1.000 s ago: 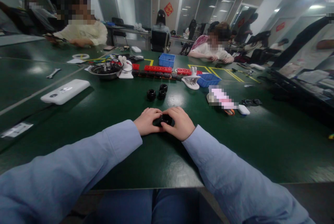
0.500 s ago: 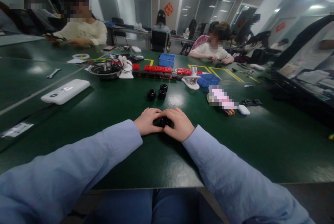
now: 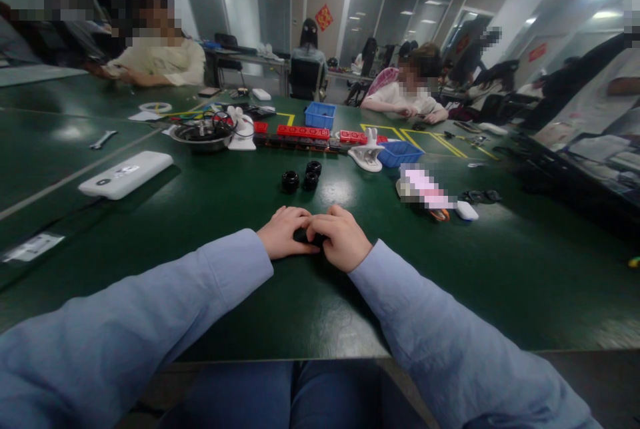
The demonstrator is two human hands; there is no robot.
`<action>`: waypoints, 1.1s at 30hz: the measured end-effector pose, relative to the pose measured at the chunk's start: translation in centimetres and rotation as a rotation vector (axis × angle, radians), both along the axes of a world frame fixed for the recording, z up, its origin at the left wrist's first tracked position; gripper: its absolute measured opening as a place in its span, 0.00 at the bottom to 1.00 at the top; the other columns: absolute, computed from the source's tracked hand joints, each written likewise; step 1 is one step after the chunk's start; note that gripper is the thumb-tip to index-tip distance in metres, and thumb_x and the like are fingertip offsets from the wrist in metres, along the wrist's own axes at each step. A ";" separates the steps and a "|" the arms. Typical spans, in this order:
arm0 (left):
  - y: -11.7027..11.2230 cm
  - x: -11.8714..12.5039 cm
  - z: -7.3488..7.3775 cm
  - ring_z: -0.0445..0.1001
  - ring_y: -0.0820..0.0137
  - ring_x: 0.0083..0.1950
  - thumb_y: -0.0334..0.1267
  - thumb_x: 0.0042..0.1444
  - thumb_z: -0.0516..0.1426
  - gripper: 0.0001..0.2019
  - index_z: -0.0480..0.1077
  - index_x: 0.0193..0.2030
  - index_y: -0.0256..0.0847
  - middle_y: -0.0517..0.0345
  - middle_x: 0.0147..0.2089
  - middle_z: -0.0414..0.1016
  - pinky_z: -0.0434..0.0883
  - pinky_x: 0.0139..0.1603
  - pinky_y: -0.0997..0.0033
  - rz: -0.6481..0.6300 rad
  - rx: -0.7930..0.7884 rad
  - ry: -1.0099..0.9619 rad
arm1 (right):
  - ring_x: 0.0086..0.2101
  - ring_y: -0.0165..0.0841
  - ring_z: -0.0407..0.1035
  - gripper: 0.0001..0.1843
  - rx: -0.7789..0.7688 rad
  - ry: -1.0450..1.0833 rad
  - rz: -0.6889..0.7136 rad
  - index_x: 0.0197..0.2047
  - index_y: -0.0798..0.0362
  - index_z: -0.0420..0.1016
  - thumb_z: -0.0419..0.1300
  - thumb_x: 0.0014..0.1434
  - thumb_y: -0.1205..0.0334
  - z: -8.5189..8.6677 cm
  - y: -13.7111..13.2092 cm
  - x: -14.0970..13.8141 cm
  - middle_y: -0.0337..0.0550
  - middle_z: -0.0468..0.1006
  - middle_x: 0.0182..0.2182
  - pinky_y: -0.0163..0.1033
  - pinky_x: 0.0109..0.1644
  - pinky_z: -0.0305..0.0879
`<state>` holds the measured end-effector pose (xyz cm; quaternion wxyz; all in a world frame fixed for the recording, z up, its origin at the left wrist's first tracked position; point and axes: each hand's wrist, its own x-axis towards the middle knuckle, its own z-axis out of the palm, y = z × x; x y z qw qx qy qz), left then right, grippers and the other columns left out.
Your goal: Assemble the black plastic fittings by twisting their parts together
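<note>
Close together over the green table [image 3: 280,322], both hands are around a small dark black part [image 3: 301,235], mostly covered by fingers, so its kind is unclear. From the left side, my left hand [image 3: 284,234] grips it, with the thumb along the near side. My right hand [image 3: 345,239] curls over it from the right, index finger bent across the top. Just beyond the hands stand several black ring-shaped pieces: one [image 3: 290,181] on the left, another [image 3: 311,180] at the right front and a third [image 3: 314,168] behind.
Farther back lie red block strips [image 3: 303,132], a metal bowl [image 3: 203,136] with cables, white clips [image 3: 367,152] and blue bins [image 3: 400,153]. A white power bank [image 3: 126,176] and a wrench [image 3: 103,140] are at left. A white case [image 3: 467,210] lies right. Co-workers sit across the table.
My right hand's fingers have bent and shifted over the black part, its thumb tucking in, covering more of it. My left hand stays almost in place.
</note>
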<state>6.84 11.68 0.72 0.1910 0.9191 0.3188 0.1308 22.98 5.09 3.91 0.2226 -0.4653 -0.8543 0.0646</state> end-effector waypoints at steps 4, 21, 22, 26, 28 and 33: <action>0.0 0.1 0.1 0.63 0.56 0.55 0.52 0.46 0.62 0.20 0.71 0.42 0.42 0.52 0.51 0.67 0.58 0.58 0.50 0.007 -0.001 0.010 | 0.32 0.32 0.58 0.12 0.041 -0.053 0.017 0.24 0.51 0.72 0.54 0.46 0.79 -0.2 0.1 0.1 0.33 0.76 0.34 0.39 0.37 0.52; 0.2 -0.1 -0.2 0.62 0.57 0.56 0.54 0.47 0.60 0.23 0.69 0.47 0.43 0.52 0.53 0.66 0.56 0.59 0.49 -0.017 0.005 -0.014 | 0.40 0.37 0.61 0.08 0.170 0.068 -0.137 0.34 0.53 0.73 0.56 0.49 0.70 0.7 -0.8 0.3 0.44 0.72 0.41 0.43 0.45 0.58; 0.2 -0.1 -0.2 0.62 0.56 0.56 0.54 0.47 0.60 0.24 0.69 0.48 0.43 0.52 0.53 0.66 0.56 0.60 0.49 -0.017 0.001 -0.013 | 0.40 0.37 0.62 0.09 0.163 0.089 -0.162 0.37 0.54 0.72 0.58 0.51 0.66 0.6 -0.6 0.3 0.45 0.72 0.40 0.43 0.45 0.59; 0.4 -0.2 -0.3 0.61 0.55 0.57 0.55 0.46 0.60 0.25 0.69 0.47 0.42 0.50 0.54 0.66 0.56 0.60 0.48 -0.019 -0.007 -0.004 | 0.41 0.39 0.64 0.25 0.112 0.090 -0.256 0.45 0.55 0.69 0.64 0.47 0.49 0.0 -0.2 0.3 0.47 0.72 0.40 0.44 0.45 0.60; 0.3 -0.2 -0.3 0.61 0.55 0.57 0.54 0.46 0.60 0.25 0.69 0.48 0.42 0.50 0.54 0.66 0.56 0.60 0.48 -0.018 -0.008 0.000 | 0.41 0.39 0.63 0.28 0.074 0.051 -0.278 0.44 0.55 0.69 0.66 0.44 0.46 -0.1 -0.1 0.2 0.47 0.72 0.40 0.44 0.44 0.60; 0.1 -0.1 0.1 0.62 0.56 0.57 0.51 0.48 0.60 0.23 0.68 0.48 0.41 0.50 0.54 0.66 0.56 0.60 0.49 -0.008 -0.015 0.015 | 0.38 0.36 0.62 0.21 0.031 -0.032 -0.278 0.40 0.54 0.71 0.68 0.45 0.51 0.0 -0.1 0.0 0.44 0.73 0.36 0.42 0.43 0.59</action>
